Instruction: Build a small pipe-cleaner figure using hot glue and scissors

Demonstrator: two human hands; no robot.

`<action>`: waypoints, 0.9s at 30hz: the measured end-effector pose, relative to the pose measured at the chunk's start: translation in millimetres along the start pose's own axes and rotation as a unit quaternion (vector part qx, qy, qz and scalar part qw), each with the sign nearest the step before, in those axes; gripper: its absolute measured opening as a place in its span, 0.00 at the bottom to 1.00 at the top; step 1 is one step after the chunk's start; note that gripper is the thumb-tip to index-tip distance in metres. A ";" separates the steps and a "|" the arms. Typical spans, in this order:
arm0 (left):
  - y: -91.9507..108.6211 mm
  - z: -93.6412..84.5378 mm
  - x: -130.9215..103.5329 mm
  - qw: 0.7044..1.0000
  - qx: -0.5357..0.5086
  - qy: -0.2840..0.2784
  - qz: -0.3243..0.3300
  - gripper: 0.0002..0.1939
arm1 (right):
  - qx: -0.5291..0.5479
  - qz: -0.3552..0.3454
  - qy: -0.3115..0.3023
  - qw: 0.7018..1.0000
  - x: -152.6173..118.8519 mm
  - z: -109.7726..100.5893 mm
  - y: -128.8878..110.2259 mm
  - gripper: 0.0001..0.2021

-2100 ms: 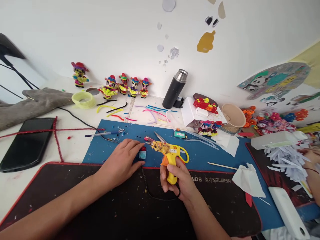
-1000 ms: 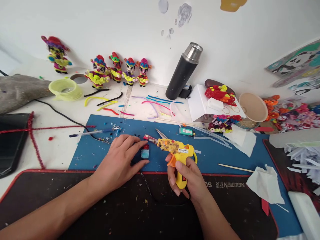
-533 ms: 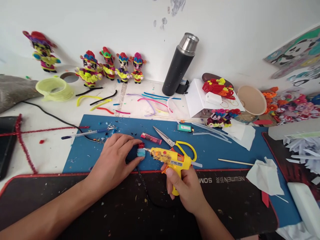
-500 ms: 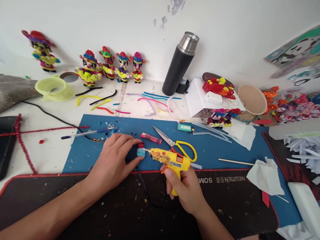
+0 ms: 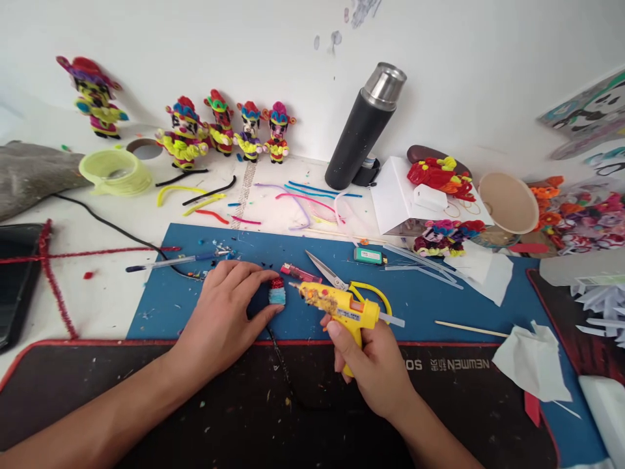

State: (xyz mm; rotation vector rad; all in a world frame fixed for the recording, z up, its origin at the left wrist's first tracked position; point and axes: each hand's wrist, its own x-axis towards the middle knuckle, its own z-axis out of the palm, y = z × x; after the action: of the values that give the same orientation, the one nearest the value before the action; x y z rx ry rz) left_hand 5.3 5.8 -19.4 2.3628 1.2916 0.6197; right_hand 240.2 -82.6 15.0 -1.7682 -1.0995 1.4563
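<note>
Head view is showing a left hand [image 5: 224, 301] pinching a small fuzzy red-and-light-blue block [image 5: 277, 294] between thumb and forefinger, over a flat blue mat [image 5: 156, 312] on a white worktop [image 5: 110, 312]. The right hand [image 5: 375, 365] is grasping a stained yellow plastic glue gun [image 5: 342, 307] by its handle, and its nozzle is pointing at the block from just beside it. A translucent glue stick [image 5: 394, 320] is protruding from the gun's rear. Silver-bladed scissors with yellow handles [image 5: 326, 268] are lying partly hidden behind the gun, near a pink plastic lighter [image 5: 297, 272]. A clear pen with a dark blue cap [image 5: 176, 262] is lying beyond the left hand. Farther back, a black flask with a steel top [image 5: 361, 133] is standing near the wall, and colourful fuzzy figures [image 5: 183, 135] are standing to its left.
</note>
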 end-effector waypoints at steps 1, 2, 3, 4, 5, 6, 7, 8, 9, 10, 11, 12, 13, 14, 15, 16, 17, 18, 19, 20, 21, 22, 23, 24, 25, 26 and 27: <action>0.1 0.0 0.1 1.000 0.001 0.000 -0.002 0.17 | -0.002 -0.006 0.003 1.000 1.4 0.1 0.6 0.31; 0.2 -0.1 0.3 1.000 0.001 -0.001 -0.004 0.17 | -0.007 -0.011 0.002 1.000 2.6 0.3 1.6 0.31; 0.3 -0.2 0.4 1.000 0.002 -0.002 -0.005 0.17 | -0.017 -0.016 -0.001 1.000 3.4 0.7 2.9 0.30; 0.4 -0.3 0.4 1.000 0.001 -0.002 -0.006 0.17 | -0.027 -0.020 -0.004 0.999 3.8 1.1 4.4 0.30; 0.4 -0.5 0.5 1.000 0.001 -0.003 -0.007 0.17 | -0.040 -0.024 -0.006 0.999 3.8 1.4 5.8 0.30; 0.4 -0.6 0.5 1.000 0.001 -0.004 -0.008 0.16 | -0.052 -0.026 -0.006 0.998 3.4 1.6 7.1 0.30; 0.4 -0.8 0.5 1.000 0.001 -0.004 -0.008 0.16 | -0.063 -0.028 -0.006 0.998 2.9 1.8 8.1 0.30; 0.4 -0.9 0.5 1.000 0.001 -0.004 -0.008 0.16 | -0.073 -0.030 -0.005 0.997 2.4 2.0 8.6 0.31; 0.3 -1.0 0.4 1.000 0.001 -0.004 -0.008 0.16 | -0.083 -0.033 -0.004 0.996 1.9 2.2 8.6 0.31; 0.2 -1.0 0.4 1.000 0.000 -0.004 -0.009 0.16 | -0.095 -0.040 -0.003 0.995 1.5 2.6 8.1 0.31; 0.1 -1.0 0.4 1.000 0.000 -0.003 -0.010 0.16 | -0.109 -0.051 -0.001 0.993 1.3 3.1 7.3 0.31; 0.0 -1.0 0.3 1.000 -0.001 -0.001 -0.011 0.16 | -0.123 -0.064 0.001 0.990 1.2 3.7 6.3 0.30; 0.0 -1.0 0.3 1.000 -0.001 -0.001 -0.011 0.16 | -0.137 -0.077 0.003 0.988 1.1 4.4 5.2 0.30; 0.0 -1.1 0.3 1.000 -0.001 -0.002 -0.011 0.16 | -0.150 -0.088 0.004 0.985 1.0 5.1 4.2 0.30; 0.0 -1.1 0.3 1.000 -0.001 -0.003 -0.010 0.16 | -0.160 -0.093 0.004 0.983 1.0 5.8 3.4 0.30; 0.0 -1.1 0.3 1.000 0.000 -0.003 -0.008 0.16 | -0.167 -0.094 0.003 0.981 0.8 6.5 2.8 0.30; 0.1 -1.2 0.4 1.000 0.001 -0.004 -0.007 0.17 | -0.171 -0.093 0.002 0.981 0.7 7.0 2.4 0.30; 0.1 -1.2 0.4 1.000 0.001 -0.005 -0.006 0.17 | -0.173 -0.091 0.001 0.981 0.5 7.3 2.4 0.30; 0.2 -1.2 0.4 1.000 0.002 -0.004 -0.006 0.17 | -0.174 -0.090 0.002 0.981 0.3 7.5 2.5 0.30; 0.2 -1.2 0.3 1.000 0.002 -0.004 -0.006 0.17 | -0.174 -0.089 0.003 0.981 0.2 7.7 2.7 0.30; 0.2 -1.2 0.2 1.000 0.002 -0.005 -0.006 0.17 | -0.175 -0.089 0.004 0.981 0.2 7.8 3.1 0.30; 0.1 -1.1 0.1 1.000 0.002 -0.006 -0.006 0.16 | -0.176 -0.089 0.005 0.980 0.3 7.9 3.4 0.30; 0.0 -1.0 0.0 1.000 0.003 -0.007 -0.006 0.16 | -0.178 -0.087 0.006 0.980 0.5 8.0 3.8 0.30; -0.1 -0.9 -0.2 1.000 0.004 -0.007 -0.005 0.16 | -0.181 -0.084 0.007 0.980 0.8 8.2 4.0 0.30; -0.2 -0.8 -0.3 1.000 0.005 -0.008 -0.004 0.16 | -0.185 -0.081 0.007 0.979 1.2 8.5 4.2 0.30; -0.3 -0.8 -0.4 1.000 0.005 -0.008 -0.004 0.16 | -0.188 -0.078 0.008 0.979 1.6 8.8 4.3 0.30; -0.3 -0.7 -0.5 1.000 0.005 -0.007 -0.003 0.16 | -0.191 -0.075 0.009 0.979 2.1 9.2 4.3 0.30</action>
State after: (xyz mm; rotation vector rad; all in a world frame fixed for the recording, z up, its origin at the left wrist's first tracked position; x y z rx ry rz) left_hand 4.5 5.7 -19.1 2.3667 1.2985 0.5939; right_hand 232.4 -83.4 8.3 -1.8956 -1.5498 1.1940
